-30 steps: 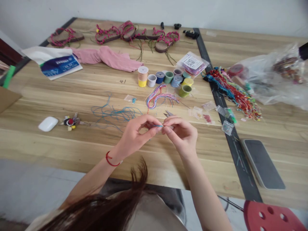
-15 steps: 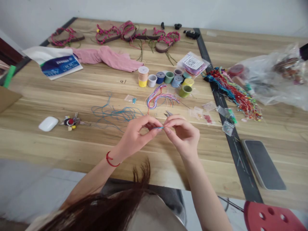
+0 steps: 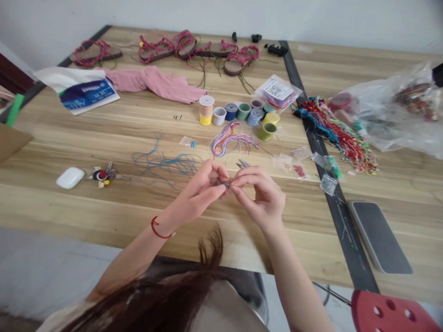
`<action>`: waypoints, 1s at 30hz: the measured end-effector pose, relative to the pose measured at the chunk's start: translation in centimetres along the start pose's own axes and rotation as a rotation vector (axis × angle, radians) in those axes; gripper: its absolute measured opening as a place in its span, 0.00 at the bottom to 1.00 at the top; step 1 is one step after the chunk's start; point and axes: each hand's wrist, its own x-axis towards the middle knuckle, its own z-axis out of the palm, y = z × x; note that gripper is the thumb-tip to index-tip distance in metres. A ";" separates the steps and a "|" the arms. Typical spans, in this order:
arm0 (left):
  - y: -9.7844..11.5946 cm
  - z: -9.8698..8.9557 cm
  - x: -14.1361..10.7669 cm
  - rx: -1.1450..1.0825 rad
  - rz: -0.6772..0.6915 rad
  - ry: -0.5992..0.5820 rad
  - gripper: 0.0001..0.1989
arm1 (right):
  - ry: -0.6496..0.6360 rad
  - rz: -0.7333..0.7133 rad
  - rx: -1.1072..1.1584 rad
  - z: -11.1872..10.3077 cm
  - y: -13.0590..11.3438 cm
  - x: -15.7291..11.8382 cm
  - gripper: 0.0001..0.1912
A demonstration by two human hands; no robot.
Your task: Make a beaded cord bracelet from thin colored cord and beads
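Between my fingertips runs a short stretch of blue thread (image 3: pixel 226 185). My left hand (image 3: pixel 202 191) is closed in a pinch on it, a red string bracelet round the wrist. Close beside it, my right hand (image 3: pixel 261 193) also pinches, thumb against forefinger, at the thread's right end; the fingers hide the exact grip. Long loose loops of blue thread (image 3: pixel 169 162) lie on the table left of my hands. Just beyond my right fingers the tips of small scissors (image 3: pixel 243 163) show. A bundle of multicoloured threads (image 3: pixel 221 140) rests farther back.
Thread spools (image 3: pixel 243 110) stand behind the bundle. Small bead bags (image 3: pixel 299 170) and a phone (image 3: pixel 380 236) lie to the right, with a pile of coloured cords (image 3: pixel 341 133). A white earbud case (image 3: pixel 70 177) and keychain (image 3: pixel 104 175) sit left. Sandals (image 3: pixel 155 50) line the back.
My hands have drawn closer at the fingertips, and less blue thread shows between them. The left fingers have curled and shifted slightly right. Things on the table stay put.
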 end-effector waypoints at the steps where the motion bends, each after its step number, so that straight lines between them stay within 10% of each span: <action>1: 0.0 0.0 0.0 0.021 -0.001 0.010 0.08 | -0.008 -0.011 -0.016 0.1 0.0 0.0 0.06; 30: -0.1 0.9 0.0 0.006 0.030 0.154 0.08 | 0.057 -0.070 -0.142 0.9 0.2 -0.7 0.07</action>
